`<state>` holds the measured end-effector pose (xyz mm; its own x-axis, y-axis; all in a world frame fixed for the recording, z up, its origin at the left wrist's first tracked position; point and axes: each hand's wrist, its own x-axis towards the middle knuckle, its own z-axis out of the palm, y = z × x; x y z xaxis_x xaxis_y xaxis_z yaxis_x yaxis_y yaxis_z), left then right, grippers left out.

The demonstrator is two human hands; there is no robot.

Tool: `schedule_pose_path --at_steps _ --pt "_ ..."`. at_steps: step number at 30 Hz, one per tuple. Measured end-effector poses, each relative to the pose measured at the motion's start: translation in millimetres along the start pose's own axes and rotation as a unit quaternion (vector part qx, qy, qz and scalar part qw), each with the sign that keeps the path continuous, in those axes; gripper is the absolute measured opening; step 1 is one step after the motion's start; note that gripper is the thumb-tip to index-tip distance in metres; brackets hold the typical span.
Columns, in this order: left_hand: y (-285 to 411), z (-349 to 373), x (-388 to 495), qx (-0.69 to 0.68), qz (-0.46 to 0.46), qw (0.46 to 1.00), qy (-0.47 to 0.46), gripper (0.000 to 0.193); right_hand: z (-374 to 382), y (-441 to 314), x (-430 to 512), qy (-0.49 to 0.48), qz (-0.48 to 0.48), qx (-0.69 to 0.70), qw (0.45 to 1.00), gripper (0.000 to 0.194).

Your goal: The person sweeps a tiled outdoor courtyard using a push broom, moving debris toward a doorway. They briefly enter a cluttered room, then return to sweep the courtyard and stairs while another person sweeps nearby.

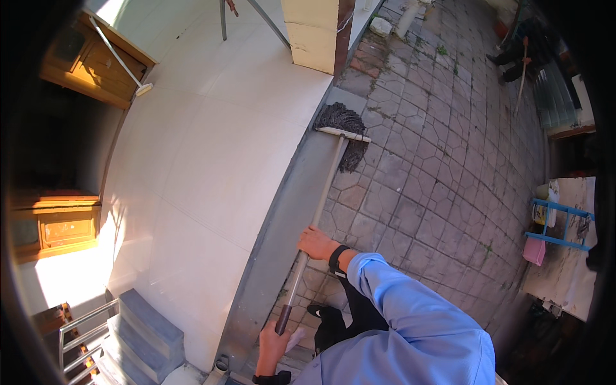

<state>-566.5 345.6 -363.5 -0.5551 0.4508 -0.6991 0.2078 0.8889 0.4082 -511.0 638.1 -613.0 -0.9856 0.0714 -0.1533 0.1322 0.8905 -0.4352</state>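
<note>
A long-handled mop (315, 211) slants up from my hands, its dark grey strands (339, 118) spread at the top over a grey concrete ledge (308, 173) and the paving beside it. My left hand (274, 342) is closed round the brown grip at the handle's lower end. Farther up the pole, my right hand (315, 243) grips the bare shaft. A white bar (344, 134) crosses the mop head. Left of the ledge lies a raised floor of pale tiles (202, 159).
Stone paving (423, 187) stretches right. A person (524, 53) holds a pole at the upper right. A square pillar (310, 36) stands at the tile edge. Grey steps (149, 332) and a metal railing (84, 339) are lower left. A blue ladder-like frame (560, 224) and pink container (534, 250) are right.
</note>
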Motion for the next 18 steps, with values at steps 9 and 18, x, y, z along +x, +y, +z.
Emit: schedule_pose_path --at_steps 9,18 --pt "151 4 151 0.027 0.127 0.991 0.024 0.029 -140 189 10 0.118 0.146 -0.115 0.976 0.009" --pt "42 28 65 0.093 0.130 0.987 0.017 0.025 -113 103 -68 -0.069 0.094 -0.064 0.991 0.007"
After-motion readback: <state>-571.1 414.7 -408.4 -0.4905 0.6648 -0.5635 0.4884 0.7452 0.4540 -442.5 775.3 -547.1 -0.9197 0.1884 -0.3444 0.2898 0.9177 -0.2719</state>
